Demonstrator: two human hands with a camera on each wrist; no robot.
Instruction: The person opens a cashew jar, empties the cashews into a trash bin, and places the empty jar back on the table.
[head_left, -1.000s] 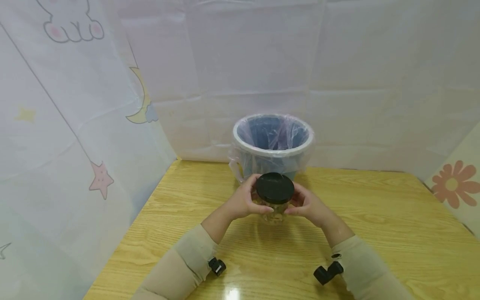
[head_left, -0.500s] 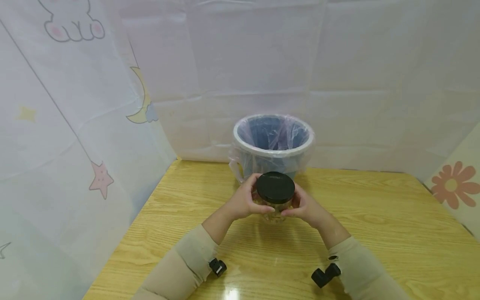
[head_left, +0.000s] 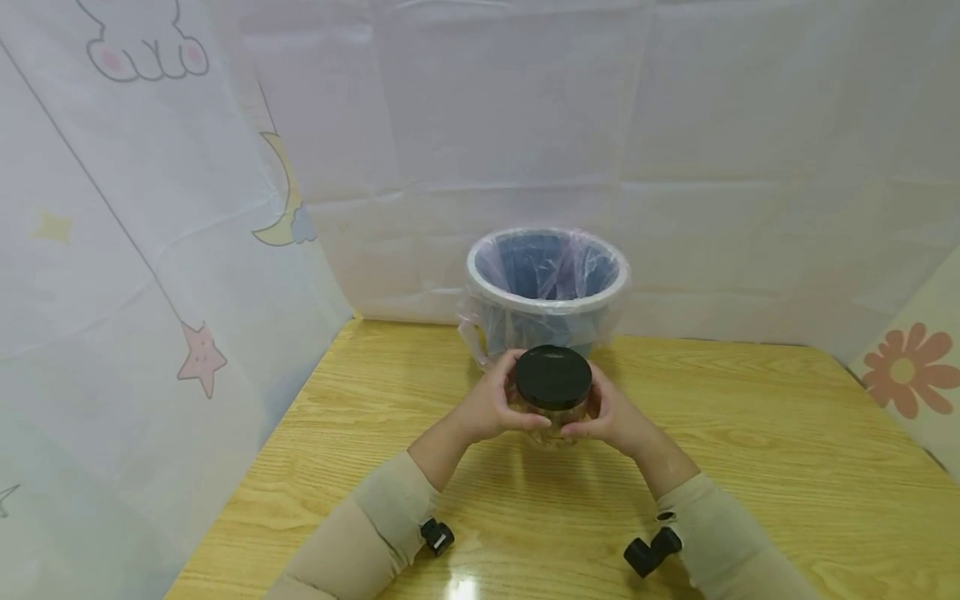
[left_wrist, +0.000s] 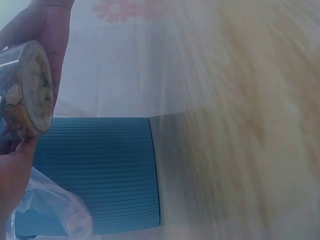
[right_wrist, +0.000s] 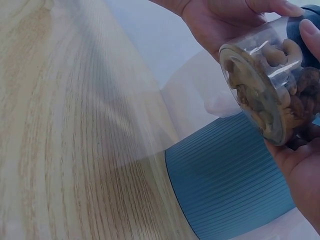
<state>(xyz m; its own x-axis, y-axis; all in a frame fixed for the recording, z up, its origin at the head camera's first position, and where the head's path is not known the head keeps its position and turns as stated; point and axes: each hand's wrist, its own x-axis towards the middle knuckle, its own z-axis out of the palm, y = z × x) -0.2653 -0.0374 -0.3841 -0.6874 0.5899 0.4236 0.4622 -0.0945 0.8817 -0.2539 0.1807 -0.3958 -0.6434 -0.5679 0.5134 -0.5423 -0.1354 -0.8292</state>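
Both hands hold a clear jar (right_wrist: 260, 95) from opposite sides, a little in front of the bin. A flat black lid (head_left: 553, 378) covers its top. My left hand (head_left: 491, 404) grips the left side with the thumb across the near face. Fingers of my right hand (head_left: 621, 418) curl round the other side, its thumb tip close to the left one. Through the clear wall, pale curved nuts like cashews and darker brown pieces show in the right wrist view. The jar's base is clear of the table in both wrist views.
Behind the jar stands a blue ribbed bin (left_wrist: 100, 175) with a white rim (head_left: 547, 307) and a thin pinkish plastic liner (head_left: 573, 258). Under the arms lies a wood-grain table (head_left: 360, 400). Printed white sheets (head_left: 510, 108) hang round its back and sides.
The jar stays almost in place, shifting very slightly to the right. My right hand has moved a little leftward, its thumb closer to the left thumb. The bin has not moved.
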